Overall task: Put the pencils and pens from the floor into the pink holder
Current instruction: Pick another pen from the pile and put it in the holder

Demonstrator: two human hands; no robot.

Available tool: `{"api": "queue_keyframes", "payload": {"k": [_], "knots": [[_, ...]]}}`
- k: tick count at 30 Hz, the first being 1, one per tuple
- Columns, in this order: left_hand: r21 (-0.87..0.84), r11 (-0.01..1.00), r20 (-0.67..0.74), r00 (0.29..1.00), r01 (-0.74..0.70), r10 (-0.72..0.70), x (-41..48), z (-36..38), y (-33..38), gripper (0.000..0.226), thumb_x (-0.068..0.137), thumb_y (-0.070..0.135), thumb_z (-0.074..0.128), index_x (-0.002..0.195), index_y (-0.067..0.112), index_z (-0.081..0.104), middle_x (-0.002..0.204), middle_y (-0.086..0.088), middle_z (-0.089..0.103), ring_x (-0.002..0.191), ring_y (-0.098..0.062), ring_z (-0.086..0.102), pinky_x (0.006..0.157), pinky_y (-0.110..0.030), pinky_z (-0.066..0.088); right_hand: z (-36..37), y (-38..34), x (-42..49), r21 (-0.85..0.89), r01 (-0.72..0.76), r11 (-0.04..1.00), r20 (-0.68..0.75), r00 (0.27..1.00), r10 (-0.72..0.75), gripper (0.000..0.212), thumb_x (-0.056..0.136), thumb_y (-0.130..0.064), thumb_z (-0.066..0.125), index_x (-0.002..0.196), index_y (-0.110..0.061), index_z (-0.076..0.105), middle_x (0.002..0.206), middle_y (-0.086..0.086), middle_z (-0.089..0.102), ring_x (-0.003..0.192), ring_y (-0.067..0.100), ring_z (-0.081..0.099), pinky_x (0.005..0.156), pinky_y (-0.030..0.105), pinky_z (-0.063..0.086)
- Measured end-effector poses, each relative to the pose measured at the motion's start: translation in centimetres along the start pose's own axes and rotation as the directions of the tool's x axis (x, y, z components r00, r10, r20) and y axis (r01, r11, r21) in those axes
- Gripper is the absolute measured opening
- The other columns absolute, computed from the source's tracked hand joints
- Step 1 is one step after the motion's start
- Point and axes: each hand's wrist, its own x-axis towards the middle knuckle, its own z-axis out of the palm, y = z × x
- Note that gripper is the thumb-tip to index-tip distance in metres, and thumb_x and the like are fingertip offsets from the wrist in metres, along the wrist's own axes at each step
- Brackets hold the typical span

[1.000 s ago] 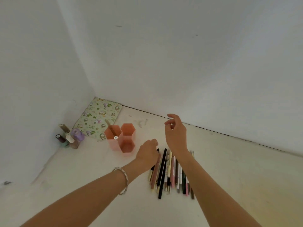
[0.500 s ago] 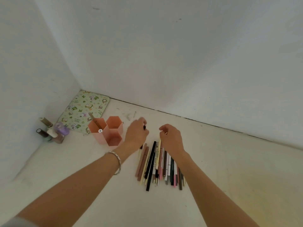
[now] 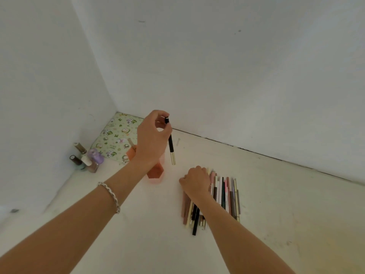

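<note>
My left hand holds a black pen with a gold end nearly upright, raised above the floor just right of the pink holder. The hand hides most of the holder; one brown pencil sticks out of its left compartment. My right hand rests with curled fingers on the left part of the row of pens and pencils lying side by side on the floor. Whether its fingers grip a pen I cannot tell.
A flowered green pouch lies in the corner behind the holder. Several nail polish bottles stand against the left wall. White walls close off the left and back; pale floor stretches to the right.
My left hand lifted the black pen off the floor and carried it up beside the holder. My right hand came down onto the left part of the row.
</note>
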Motion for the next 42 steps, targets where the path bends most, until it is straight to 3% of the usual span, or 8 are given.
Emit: {"api": "queue_keyframes", "payload": {"k": [3, 7, 13, 19, 25, 30, 37, 42], "knots": [[-0.081, 0.996, -0.142, 0.99, -0.022, 0.011, 0.9, -2.6, 0.7, 0.022, 0.087, 0.005, 0.063, 0.107, 0.014, 0.065, 0.089, 0.012, 0.065, 0.077, 0.003, 0.062, 0.072, -0.005, 0.046, -2.5, -0.1, 0.9, 0.42, -0.086, 0.903, 0.004, 0.996, 0.093, 0.028, 0.088, -0.025, 0.049, 0.063, -0.013, 0.044, 0.064, 0.002, 0.049, 0.057, 0.016, 0.047, 0.054, 0.027, 0.038], [-0.168, 0.983, -0.385, 0.923, -0.079, 0.009, 2.6, -7.5, 0.4, 0.022, 0.086, 0.007, 0.061, 0.108, 0.01, 0.063, 0.091, 0.008, 0.064, 0.082, -0.004, 0.064, 0.07, -0.013, 0.052, -7.9, -0.5, 1.8, 0.81, 0.019, 0.586, -0.149, 0.973, 0.174, 0.012, 0.096, -0.018, 0.044, 0.089, -0.01, 0.051, 0.075, 0.008, 0.058, 0.06, 0.019, 0.051, 0.046, 0.022, 0.038], [-0.041, 0.998, -0.34, 0.94, -0.045, 0.028, 1.0, -8.4, -4.5, 0.022, 0.088, 0.003, 0.062, 0.107, 0.013, 0.063, 0.098, -0.005, 0.065, 0.082, 0.004, 0.06, 0.069, -0.006, 0.048, -11.1, -4.4, 0.7, 0.849, 0.372, 0.376, -0.461, 0.868, 0.184, 0.014, 0.102, -0.021, 0.046, 0.115, -0.02, 0.043, 0.074, 0.009, 0.062, 0.061, 0.008, 0.057, 0.055, 0.014, 0.045], [0.24, 0.971, -0.06, 0.998, 0.011, 0.004, -1.6, -6.9, -8.6, 0.017, 0.083, 0.005, 0.067, 0.095, 0.017, 0.07, 0.107, 0.0, 0.064, 0.103, -0.018, 0.06, 0.095, -0.035, 0.048, -9.4, -8.3, -0.8, 0.761, 0.514, 0.396, -0.572, 0.819, 0.038, 0.014, 0.101, -0.014, 0.043, 0.113, -0.022, 0.043, 0.079, 0.011, 0.065, 0.065, 0.014, 0.059, 0.059, 0.019, 0.046], [0.085, 0.994, -0.203, 0.978, 0.068, -0.05, -0.1, -9.6, -7.6, 0.029, 0.085, 0.0, 0.051, 0.094, 0.024, 0.064, 0.105, 0.006, 0.06, 0.093, -0.008, 0.058, 0.083, -0.016, 0.045, -7.1, -10.3, -1.2, 0.645, 0.534, 0.547, -0.554, 0.819, -0.147, 0.018, 0.102, -0.019, 0.042, 0.107, -0.036, 0.038, 0.082, -0.007, 0.063, 0.062, 0.004, 0.055, 0.055, 0.013, 0.041], [0.029, 0.998, -0.201, 0.979, 0.053, -0.046, 0.1, -8.9, -5.1, 0.028, 0.089, -0.001, 0.05, 0.094, 0.022, 0.064, 0.102, 0.008, 0.063, 0.085, -0.001, 0.059, 0.077, -0.014, 0.048, -4.5, -10.1, -1.7, 0.416, 0.556, 0.719, -0.44, 0.815, -0.377, 0.015, 0.101, -0.02, 0.044, 0.11, -0.018, 0.056, 0.099, 0.002, 0.066, 0.09, 0.019, 0.059, 0.079, 0.034, 0.051], [0.164, 0.984, 0.163, 0.986, -0.066, 0.039, -4.9, -1.2, -3.0, 0.016, 0.082, 0.009, 0.055, 0.085, 0.024, 0.059, 0.081, 0.012, 0.062, 0.071, -0.007, 0.06, 0.07, -0.004, 0.041, -7.6, -4.3, -0.8, 0.598, 0.445, 0.666, -0.587, 0.809, -0.014, 0.03, 0.095, -0.01, 0.045, 0.122, -0.02, 0.053, 0.099, -0.007, 0.065, 0.069, 0.01, 0.055, 0.069, 0.027, 0.049], [0.482, 0.875, 0.542, 0.771, 0.042, -0.336, -7.9, 5.9, -5.7, 0.021, 0.086, 0.009, 0.053, 0.106, 0.015, 0.06, 0.105, -0.002, 0.066, 0.094, -0.02, 0.063, 0.077, -0.029, 0.05, -9.0, 0.9, -0.7, 0.673, 0.329, 0.662, -0.496, 0.865, 0.075, 0.034, 0.091, -0.005, 0.043, 0.118, -0.023, 0.053, 0.092, -0.008, 0.065, 0.055, 0.005, 0.048, 0.06, 0.028, 0.046]]}}
